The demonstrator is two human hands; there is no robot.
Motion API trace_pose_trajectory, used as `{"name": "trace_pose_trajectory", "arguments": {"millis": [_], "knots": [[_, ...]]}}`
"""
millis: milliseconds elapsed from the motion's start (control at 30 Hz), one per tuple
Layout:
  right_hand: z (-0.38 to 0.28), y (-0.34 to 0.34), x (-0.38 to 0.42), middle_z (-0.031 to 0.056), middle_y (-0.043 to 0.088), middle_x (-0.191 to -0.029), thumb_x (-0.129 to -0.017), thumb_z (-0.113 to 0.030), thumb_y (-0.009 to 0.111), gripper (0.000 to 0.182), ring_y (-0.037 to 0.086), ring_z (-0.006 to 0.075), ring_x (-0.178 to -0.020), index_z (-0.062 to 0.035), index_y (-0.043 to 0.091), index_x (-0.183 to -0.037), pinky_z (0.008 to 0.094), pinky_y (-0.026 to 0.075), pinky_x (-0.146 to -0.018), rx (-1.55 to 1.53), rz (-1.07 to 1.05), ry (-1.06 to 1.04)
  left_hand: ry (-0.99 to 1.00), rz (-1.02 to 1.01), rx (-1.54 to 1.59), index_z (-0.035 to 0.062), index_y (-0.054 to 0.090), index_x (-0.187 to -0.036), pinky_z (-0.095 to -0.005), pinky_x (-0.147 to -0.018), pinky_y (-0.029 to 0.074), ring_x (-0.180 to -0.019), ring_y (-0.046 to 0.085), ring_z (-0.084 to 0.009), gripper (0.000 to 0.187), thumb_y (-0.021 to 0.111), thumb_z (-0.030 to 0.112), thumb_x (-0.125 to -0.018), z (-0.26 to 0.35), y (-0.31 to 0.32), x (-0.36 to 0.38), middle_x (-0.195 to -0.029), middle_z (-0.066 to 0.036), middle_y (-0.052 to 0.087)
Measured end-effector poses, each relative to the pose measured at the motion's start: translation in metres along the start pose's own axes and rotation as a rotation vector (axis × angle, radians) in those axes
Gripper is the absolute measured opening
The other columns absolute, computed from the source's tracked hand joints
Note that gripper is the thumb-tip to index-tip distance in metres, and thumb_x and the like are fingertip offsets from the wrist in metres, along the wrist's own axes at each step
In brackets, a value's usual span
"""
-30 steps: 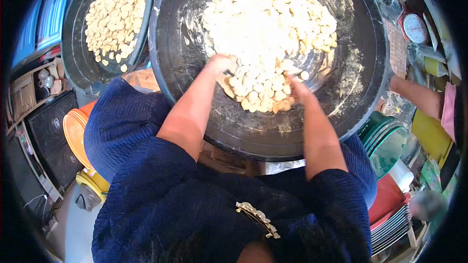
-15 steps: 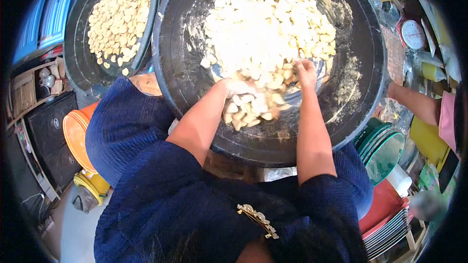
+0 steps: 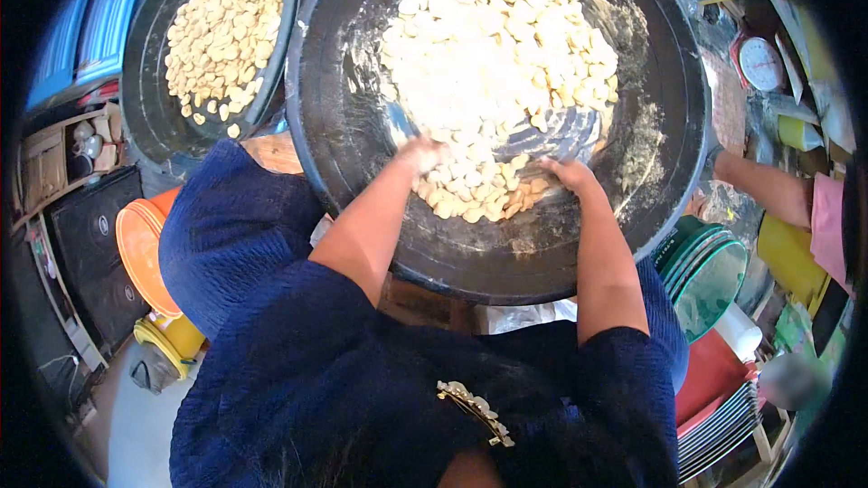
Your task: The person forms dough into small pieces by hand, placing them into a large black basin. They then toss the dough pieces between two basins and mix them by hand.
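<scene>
A large black basin fills the upper middle, its inner wall dusted with pale powder. Inside it lies a big heap of pale, rounded dough-like pieces, overexposed toward the centre. Nearer me is a smaller pile of the same pieces. My left hand touches this pile's left side, powder on its fingers, which look loosely apart. On the right side, my right hand reaches in with fingers stretched toward the pieces. Neither hand is closed around anything I can see; some fingertips are hidden or blurred.
A second dark basin with similar pieces stands at left. Orange and green tubs flank my legs. Another person's arm reaches in at the right, near the big basin's rim. A dial scale sits beyond.
My hands have spread apart around the near pile, the right one moving down and outward. That pile has spread slightly, and a bare strip of basin shows between it and the big heap.
</scene>
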State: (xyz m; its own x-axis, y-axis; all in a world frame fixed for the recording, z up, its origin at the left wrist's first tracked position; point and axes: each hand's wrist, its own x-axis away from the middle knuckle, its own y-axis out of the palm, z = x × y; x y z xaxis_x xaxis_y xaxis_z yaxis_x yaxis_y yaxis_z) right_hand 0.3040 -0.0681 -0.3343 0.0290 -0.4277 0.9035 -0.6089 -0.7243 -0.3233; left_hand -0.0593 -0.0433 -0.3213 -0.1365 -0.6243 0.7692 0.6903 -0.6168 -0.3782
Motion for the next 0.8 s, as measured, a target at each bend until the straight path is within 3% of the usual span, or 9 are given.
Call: {"name": "trace_pose_trajectory", "arguments": {"millis": [67,133,200,333,400,500,600,700,800], "knots": [[-0.066,0.015,0.064,0.0216,0.054,-0.113,-0.075,-0.066,0.049,0.081,0.057,0.0305,-0.097,0.0035,0.050,-0.117,0.0460,0.044,-0.086,-0.528,0.010,0.317,0.014,-0.194,-0.060,-0.0006,0.047,-0.117,-0.0401,-0.093,0.039,-0.110,0.047,-0.0319,0.058,0.050,0.045,-0.081,0.022,-0.017,0.016,-0.117,-0.026,0.048],[-0.118,0.063,0.061,0.0207,0.052,-0.117,-0.076,-0.064,0.048,0.082,0.054,0.0314,-0.102,0.0078,0.049,-0.116,0.0470,0.042,-0.089,-0.618,-0.034,0.256,-0.405,-0.447,0.469,0.0088,0.047,-0.121,-0.0409,-0.091,0.040,-0.112,0.047,-0.0294,0.049,0.046,0.041,-0.085,0.042,-0.040,0.018,-0.122,-0.021,0.047],[-0.139,0.118,0.032,0.0176,0.046,-0.126,-0.079,-0.062,0.045,0.077,0.039,0.0354,-0.118,-0.0044,0.037,-0.131,0.0485,0.032,-0.097,-0.491,-0.156,-0.016,-0.197,-0.515,0.692,0.0111,0.046,-0.123,-0.0387,-0.087,0.043,-0.108,0.050,-0.0252,0.044,0.043,0.037,-0.088,0.029,-0.044,0.010,-0.119,-0.015,0.052],[-0.167,0.078,0.098,0.0183,0.045,-0.126,-0.080,-0.061,0.045,0.074,0.041,0.0325,-0.117,-0.0078,0.039,-0.130,0.0467,0.033,-0.097,-0.548,-0.293,-0.037,0.459,0.050,-0.620,0.0062,0.046,-0.123,-0.0358,-0.089,0.041,-0.110,0.049,-0.0238,0.051,0.046,0.041,-0.086,-0.031,-0.015,-0.033,-0.121,-0.011,0.052],[-0.126,0.056,0.078,0.0176,0.046,-0.126,-0.082,-0.058,0.045,0.068,0.042,0.0293,-0.116,-0.0102,0.040,-0.130,0.0452,0.035,-0.095,-0.527,-0.460,-0.014,0.242,-0.639,0.207,0.0090,0.047,-0.124,-0.0335,-0.091,0.039,-0.111,0.047,-0.0228,0.050,0.048,0.041,-0.086,-0.009,-0.010,-0.021,-0.126,-0.012,0.047],[-0.122,0.102,0.066,0.0164,0.046,-0.125,-0.082,-0.054,0.049,0.064,0.043,0.0277,-0.116,-0.0100,0.043,-0.128,0.0427,0.037,-0.094,-0.997,-0.225,0.111,-0.086,-0.503,0.232,0.0086,0.051,-0.120,-0.0293,-0.085,0.041,-0.098,0.052,-0.0159,0.046,0.048,0.041,-0.087,0.029,-0.032,0.021,-0.113,-0.009,0.057],[-0.169,0.095,0.106,0.0137,0.039,-0.132,-0.080,-0.052,0.054,0.070,0.041,0.0253,-0.119,-0.0112,0.035,-0.133,0.0422,0.039,-0.094,-0.332,-0.163,-0.014,0.018,-0.409,0.099,0.0103,0.052,-0.118,-0.0308,-0.083,0.043,-0.094,0.053,-0.0149,0.049,0.052,0.045,-0.084,0.047,-0.042,0.043,-0.109,-0.007,0.059],[-0.107,0.079,0.057,0.0133,0.034,-0.136,-0.081,-0.053,0.052,0.070,0.034,0.0280,-0.125,-0.0113,0.034,-0.134,0.0441,0.032,-0.099,-0.690,-0.645,0.029,-0.039,-0.767,-0.005,0.0085,0.044,-0.125,-0.0330,-0.087,0.044,-0.103,0.053,-0.0204,0.054,0.051,0.043,-0.084,0.070,-0.061,0.077,-0.121,-0.008,0.051],[-0.131,0.095,0.086,0.0133,0.040,-0.132,-0.080,-0.055,0.051,0.072,0.038,0.0244,-0.120,-0.0050,0.038,-0.130,0.0382,0.032,-0.098,-0.434,-0.187,0.113,0.038,-0.690,-0.161,0.0093,0.047,-0.121,-0.0329,-0.085,0.044,-0.100,0.054,-0.0188,0.054,0.054,0.045,-0.082,0.069,-0.063,0.082,-0.116,-0.006,0.054]]}}
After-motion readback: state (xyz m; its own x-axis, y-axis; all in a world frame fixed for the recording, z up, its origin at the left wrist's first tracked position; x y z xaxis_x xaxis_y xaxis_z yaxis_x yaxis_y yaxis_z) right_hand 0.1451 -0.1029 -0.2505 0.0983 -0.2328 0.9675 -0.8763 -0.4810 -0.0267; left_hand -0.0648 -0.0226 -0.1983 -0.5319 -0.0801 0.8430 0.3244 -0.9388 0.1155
